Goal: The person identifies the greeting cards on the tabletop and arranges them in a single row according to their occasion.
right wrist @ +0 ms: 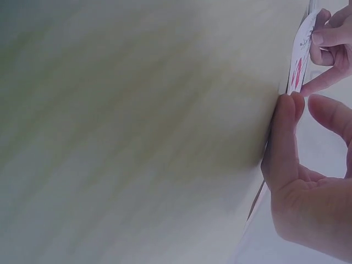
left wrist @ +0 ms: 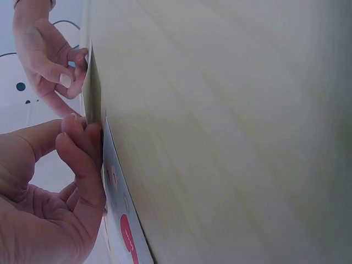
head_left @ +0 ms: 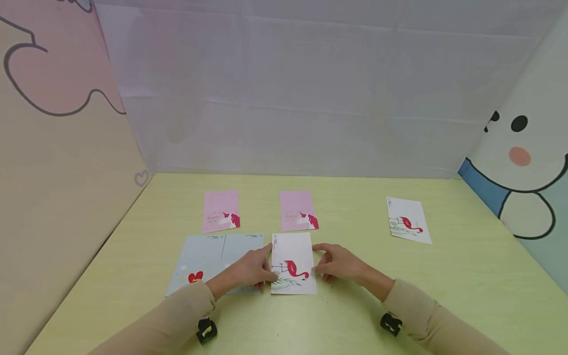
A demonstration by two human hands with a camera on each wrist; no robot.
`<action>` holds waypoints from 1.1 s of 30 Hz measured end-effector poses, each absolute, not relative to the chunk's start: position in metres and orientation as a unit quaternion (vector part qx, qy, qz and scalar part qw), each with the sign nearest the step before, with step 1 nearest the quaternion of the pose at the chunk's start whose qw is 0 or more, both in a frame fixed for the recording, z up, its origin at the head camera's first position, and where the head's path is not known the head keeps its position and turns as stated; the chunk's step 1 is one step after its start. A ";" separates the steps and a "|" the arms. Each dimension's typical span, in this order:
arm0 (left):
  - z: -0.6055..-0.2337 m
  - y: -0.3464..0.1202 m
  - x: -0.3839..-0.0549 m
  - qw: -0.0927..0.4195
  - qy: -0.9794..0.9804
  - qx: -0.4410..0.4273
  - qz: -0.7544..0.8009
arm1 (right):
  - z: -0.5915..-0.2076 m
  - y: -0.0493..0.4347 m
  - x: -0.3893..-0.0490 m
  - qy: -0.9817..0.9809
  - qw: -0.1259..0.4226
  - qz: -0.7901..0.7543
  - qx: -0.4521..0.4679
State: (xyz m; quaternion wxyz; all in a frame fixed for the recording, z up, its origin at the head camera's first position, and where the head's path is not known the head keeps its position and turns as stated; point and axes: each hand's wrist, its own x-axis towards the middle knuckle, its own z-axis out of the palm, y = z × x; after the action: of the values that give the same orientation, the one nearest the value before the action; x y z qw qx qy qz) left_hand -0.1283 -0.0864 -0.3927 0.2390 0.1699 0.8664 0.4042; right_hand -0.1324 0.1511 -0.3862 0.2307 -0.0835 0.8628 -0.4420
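Observation:
A white postcard (head_left: 293, 251) with a red flamingo and green leaves lies in front of me, between both hands. My left hand (head_left: 253, 268) holds its left edge, thumb over the lower corner and index finger near the upper corner. On the opposite edge, my right hand (head_left: 339, 261) grips with bent fingers; in the right wrist view, two fingertips (right wrist: 297, 104) meet at the card's edge. Seen from the left wrist, the card (left wrist: 93, 88) stands slightly tilted off the table. Beneath my left hand and forearm, a pale blue card (head_left: 199, 251) with a red heart is partly covered.
Two pink unicorn cards (head_left: 221, 204) (head_left: 297, 203) lie in a row farther back. Another flamingo card (head_left: 408, 217) sits far right. The pale yellow table (head_left: 466, 276) meets a white sheet (head_left: 310, 98) behind and cartoon-printed panels on both sides.

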 end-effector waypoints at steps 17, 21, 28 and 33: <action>-0.392 -0.086 -0.128 0.229 0.873 0.179 0.392 | -0.388 0.150 -0.133 0.866 0.226 -0.439 -0.083; -0.393 -0.085 -0.129 0.214 0.871 0.177 0.405 | -0.386 0.152 -0.133 0.864 0.220 -0.444 -0.085; -0.392 -0.076 -0.133 0.154 0.862 0.178 0.450 | -0.378 0.162 -0.135 0.845 0.182 -0.493 -0.100; -0.390 -0.066 -0.137 0.107 0.843 0.187 0.493 | -0.377 0.177 -0.139 0.828 0.152 -0.527 -0.116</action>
State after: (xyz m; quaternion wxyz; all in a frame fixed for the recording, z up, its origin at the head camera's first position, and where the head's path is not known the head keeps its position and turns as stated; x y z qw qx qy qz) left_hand -0.1368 -0.0663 -0.3897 0.1069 0.1869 0.8428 0.4933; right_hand -0.1394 0.1772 -0.3772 0.1522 -0.1163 0.8278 -0.5273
